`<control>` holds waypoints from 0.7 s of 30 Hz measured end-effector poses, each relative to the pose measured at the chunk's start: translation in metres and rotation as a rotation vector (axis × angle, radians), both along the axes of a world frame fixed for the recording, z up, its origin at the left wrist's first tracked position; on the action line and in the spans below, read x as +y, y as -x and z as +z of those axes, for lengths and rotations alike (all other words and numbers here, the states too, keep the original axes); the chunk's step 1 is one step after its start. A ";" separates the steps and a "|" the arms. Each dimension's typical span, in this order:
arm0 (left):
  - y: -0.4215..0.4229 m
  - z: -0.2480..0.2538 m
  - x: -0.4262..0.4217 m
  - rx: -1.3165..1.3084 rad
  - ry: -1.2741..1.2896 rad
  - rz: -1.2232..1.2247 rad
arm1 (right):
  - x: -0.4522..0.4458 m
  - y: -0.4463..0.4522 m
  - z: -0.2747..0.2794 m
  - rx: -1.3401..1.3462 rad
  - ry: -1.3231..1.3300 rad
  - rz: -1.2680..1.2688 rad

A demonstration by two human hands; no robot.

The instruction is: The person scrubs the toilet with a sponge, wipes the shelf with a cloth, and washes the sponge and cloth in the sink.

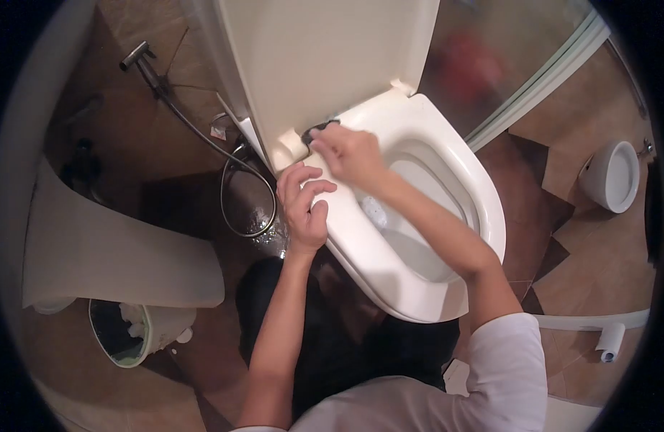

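Note:
My right hand (353,157) is closed at the back of the toilet bowl, by the hinge of the raised lid (324,54). A small black pad (319,132) shows at its fingertips, pressed to the surface beside the hinge; its exact kind is partly hidden. My left hand (305,209) rests against the left side of the white toilet seat (418,306), its fingers apart and slightly bent, with nothing visible in them. Inside the toilet bowl (418,245) some whitish foam lies near the left wall.
A bidet sprayer (141,61) hangs on the left wall, its metal hose (224,209) looping beside the toilet. The sink pedestal (123,245) and a waste bin (141,335) stand left. A glass shower panel (540,79) is at right, with a white round fixture (612,176) beyond.

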State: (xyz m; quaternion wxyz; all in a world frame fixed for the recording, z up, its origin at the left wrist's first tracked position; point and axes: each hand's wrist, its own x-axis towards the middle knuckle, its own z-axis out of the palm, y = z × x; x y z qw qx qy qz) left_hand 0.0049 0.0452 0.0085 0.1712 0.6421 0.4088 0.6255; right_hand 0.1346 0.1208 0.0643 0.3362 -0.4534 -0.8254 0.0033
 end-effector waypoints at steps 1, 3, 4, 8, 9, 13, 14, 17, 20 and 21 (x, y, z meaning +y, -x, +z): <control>0.002 0.000 0.000 0.024 -0.009 -0.013 | 0.006 -0.012 -0.003 0.049 -0.027 -0.023; 0.000 0.001 -0.002 0.007 0.023 -0.009 | 0.023 -0.035 0.002 0.056 -0.025 -0.154; -0.003 0.002 -0.003 -0.018 0.037 -0.005 | 0.022 -0.034 0.000 0.055 -0.022 -0.154; -0.004 0.004 -0.004 -0.002 0.037 0.016 | -0.010 0.002 0.000 -0.041 -0.083 0.030; -0.004 0.003 -0.006 0.001 0.046 0.015 | -0.007 -0.003 -0.002 0.024 -0.067 0.032; -0.007 0.004 -0.007 -0.059 0.058 0.013 | 0.024 -0.027 0.007 0.027 0.016 -0.177; -0.009 0.004 -0.006 -0.097 0.069 0.014 | 0.019 -0.023 0.004 0.026 0.015 -0.177; -0.007 0.004 -0.005 -0.081 0.046 0.019 | -0.013 -0.006 0.001 0.037 -0.020 0.021; -0.009 0.007 -0.007 -0.082 0.048 0.037 | 0.019 -0.021 0.008 -0.043 0.039 -0.184; -0.009 0.006 -0.010 -0.076 0.059 0.036 | 0.015 -0.020 0.002 -0.039 0.051 -0.185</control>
